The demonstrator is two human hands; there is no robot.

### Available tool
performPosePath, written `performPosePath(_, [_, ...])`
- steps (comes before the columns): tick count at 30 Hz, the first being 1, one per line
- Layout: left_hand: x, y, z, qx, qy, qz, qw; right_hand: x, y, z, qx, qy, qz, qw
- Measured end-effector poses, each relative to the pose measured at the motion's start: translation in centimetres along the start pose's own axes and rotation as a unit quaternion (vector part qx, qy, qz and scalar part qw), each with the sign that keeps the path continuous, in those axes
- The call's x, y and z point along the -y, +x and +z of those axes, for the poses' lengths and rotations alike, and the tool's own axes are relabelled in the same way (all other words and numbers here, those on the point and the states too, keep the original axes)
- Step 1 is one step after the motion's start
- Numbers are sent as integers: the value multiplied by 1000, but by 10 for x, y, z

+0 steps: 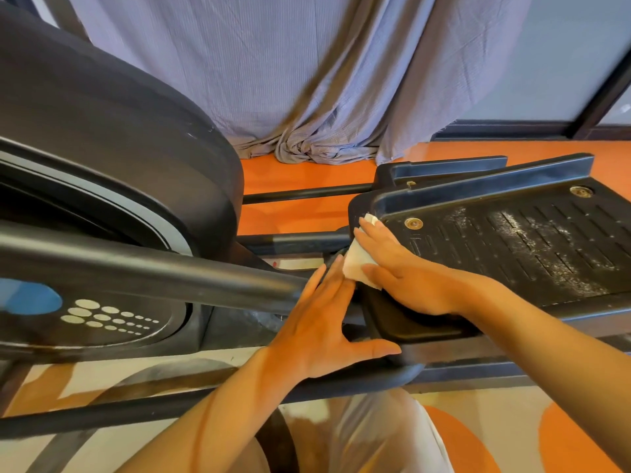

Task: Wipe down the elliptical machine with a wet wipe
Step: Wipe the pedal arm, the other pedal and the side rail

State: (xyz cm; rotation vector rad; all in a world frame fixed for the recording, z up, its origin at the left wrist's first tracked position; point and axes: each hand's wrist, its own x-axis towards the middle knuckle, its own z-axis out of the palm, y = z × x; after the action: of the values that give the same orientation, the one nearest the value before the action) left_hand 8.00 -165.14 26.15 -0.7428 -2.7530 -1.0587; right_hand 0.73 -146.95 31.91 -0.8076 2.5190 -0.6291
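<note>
The black elliptical machine fills the view, with its flywheel housing [112, 158] on the left and a dusty, slotted foot pedal [532, 240] on the right. A white wet wipe [355, 264] lies against the front rim of that pedal. My right hand [406, 271] presses flat on the wipe with straight fingers. My left hand [324, 322] lies open with straight fingers against the pedal arm [170, 274] where it meets the pedal, its thumb spread along the pedal's lower edge, just left of the wipe.
A second pedal [450, 169] sits behind the near one. Grey-blue curtain fabric [307, 97] hangs down to the orange floor [307, 175] beyond the machine. Frame rails [136, 407] run below my arms, and my legs are at the bottom.
</note>
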Motion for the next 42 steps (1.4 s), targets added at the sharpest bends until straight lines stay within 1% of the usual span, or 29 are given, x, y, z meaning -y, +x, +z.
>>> performPosePath(4, [0, 1, -1, -7, 12, 13, 1000, -1, -1, 0, -9, -11, -6, 1000])
performPosePath(9, [0, -2, 2, -24, 81, 9, 996, -3, 35, -13, -47, -45, 25, 998])
performPosePath(13, [-1, -5, 3, -32, 102, 12, 994, -5, 44, -16, -61, -52, 31, 996])
performPosePath(16, [-1, -3, 3, -29, 110, 10, 993, -6, 33, -10, -58, -50, 19, 997])
performPosePath(20, [-2, -1, 3, -51, 102, 23, 993, -10, 25, -4, -51, -82, 21, 995])
performPosePath(27, [-1, -5, 6, -48, 155, 14, 987, -8, 64, -22, -73, -121, 47, 989])
performPosePath(31, [-2, -6, 6, -58, 160, 19, 985, -8, 61, -20, -78, -120, 44, 989])
performPosePath(36, [-3, -3, 3, -72, 153, 64, 983, -12, 45, -13, -55, -127, 41, 989])
performPosePath(38, [-3, -2, 2, -71, 153, 77, 983, -12, 48, -18, -51, -137, 48, 988])
performPosePath(42, [-4, -2, 1, -49, 151, 66, 985, -13, 67, -30, -58, -151, 65, 985])
